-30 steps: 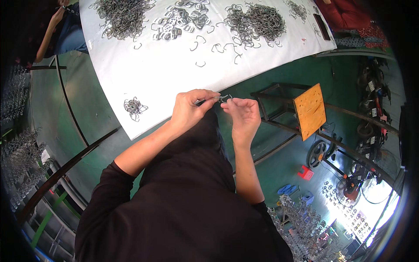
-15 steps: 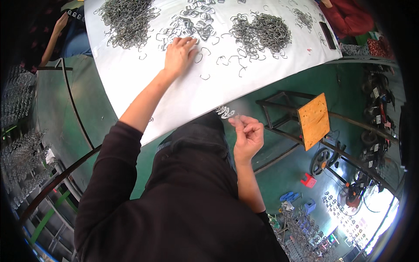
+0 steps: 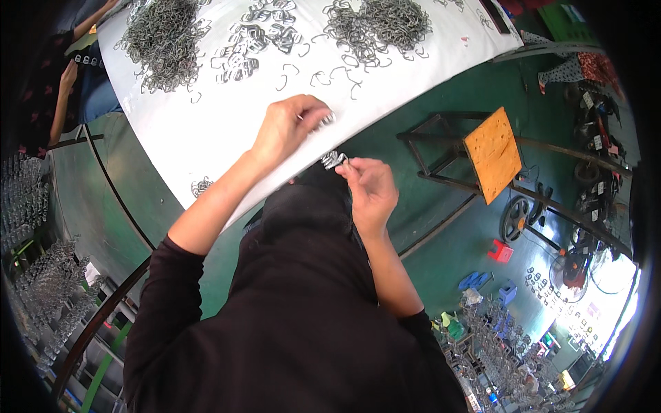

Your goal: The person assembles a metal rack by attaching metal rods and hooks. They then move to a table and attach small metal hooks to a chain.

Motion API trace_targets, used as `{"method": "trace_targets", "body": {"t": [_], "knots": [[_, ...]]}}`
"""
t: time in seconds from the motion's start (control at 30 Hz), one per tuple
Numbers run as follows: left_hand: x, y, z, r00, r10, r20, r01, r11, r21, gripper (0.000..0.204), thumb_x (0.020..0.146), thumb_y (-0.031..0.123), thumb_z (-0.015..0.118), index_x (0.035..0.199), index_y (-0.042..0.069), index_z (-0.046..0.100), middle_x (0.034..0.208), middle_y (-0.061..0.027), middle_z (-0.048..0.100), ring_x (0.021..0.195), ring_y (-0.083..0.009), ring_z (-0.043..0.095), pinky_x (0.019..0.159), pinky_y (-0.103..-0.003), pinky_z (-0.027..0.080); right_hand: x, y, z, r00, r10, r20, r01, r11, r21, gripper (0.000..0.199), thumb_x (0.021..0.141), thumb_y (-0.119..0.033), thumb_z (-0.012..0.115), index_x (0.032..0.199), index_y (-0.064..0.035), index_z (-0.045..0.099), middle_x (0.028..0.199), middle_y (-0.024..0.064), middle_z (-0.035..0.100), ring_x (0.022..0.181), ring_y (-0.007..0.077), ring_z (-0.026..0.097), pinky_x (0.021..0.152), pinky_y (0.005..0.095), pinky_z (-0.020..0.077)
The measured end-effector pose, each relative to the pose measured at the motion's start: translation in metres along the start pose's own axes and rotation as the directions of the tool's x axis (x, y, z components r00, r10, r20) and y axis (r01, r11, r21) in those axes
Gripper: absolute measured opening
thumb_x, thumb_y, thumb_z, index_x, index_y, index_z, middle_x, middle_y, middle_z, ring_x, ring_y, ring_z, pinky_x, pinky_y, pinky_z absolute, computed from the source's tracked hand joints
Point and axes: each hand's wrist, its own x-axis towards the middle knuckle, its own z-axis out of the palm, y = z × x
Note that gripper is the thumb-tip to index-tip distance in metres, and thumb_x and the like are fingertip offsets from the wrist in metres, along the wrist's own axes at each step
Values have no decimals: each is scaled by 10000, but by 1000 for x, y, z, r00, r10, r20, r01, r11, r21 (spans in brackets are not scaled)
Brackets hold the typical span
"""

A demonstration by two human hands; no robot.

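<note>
The left hand (image 3: 286, 131) was over the near part of the white surface (image 3: 206, 141), its thumb and fingers pinching some bright metal (image 3: 328, 119) at the tips; motion blur hid its outline and whether it was one piece or several. The right hand (image 3: 374, 189), lower and to the right, just beyond the surface's near edge, pinched one end of a short row of silver pieces (image 3: 333, 160) between thumb and forefinger, its other fingers curled in. These overlapped too closely to count.

Both forearms reached forward from dark sleeves, the left slanting to the right across the surface's near corner, the right more upright. The left forearm lay just beside one small pile of wire pieces (image 3: 201, 186) and seemed to cover part of it.

Farther off lay two large heaps of dark wire pieces, a left heap (image 3: 162, 45) and a right heap (image 3: 396, 27) with two touching lobes, with one scatter of silver buckles (image 3: 241, 51) between them; none could be counted. The far ends were cut off by the frame. At far left, a co-worker's hand (image 3: 69, 72) was near one chain of silver pieces (image 3: 88, 61). To the right stood one wooden board (image 3: 492, 155) on a dark frame.
</note>
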Motion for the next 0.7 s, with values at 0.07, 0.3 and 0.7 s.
{"method": "trace_targets", "body": {"t": [0.07,0.3,0.7], "knots": [[-18,24,6,1000,2,18,0,994,-110,91,855,63,664,913,-3,689,762,-68,673,637,-95,621,581,-236,505,1,1,0,1000,17,-5,-17,1000,-1,234,841,110,608,768,-21,428,907,130,610,777,177,666,698,282,563],[-38,51,16,976,214,-48,-211,976,52,82,803,71,680,868,22,685,761,-83,645,636,-221,643,563,-308,518,6,2,3,998,-55,-11,54,997,-52,168,851,53,627,795,3,476,878,99,650,749,147,677,605,238,546],[-50,42,31,992,123,-34,-119,988,104,130,817,72,686,937,22,676,796,-89,628,634,-234,603,584,-323,491,161,63,-20,965,-62,255,214,752,-624,114,864,-172,625,890,-61,614,867,76,633,752,275,622,673,372,480]]}}
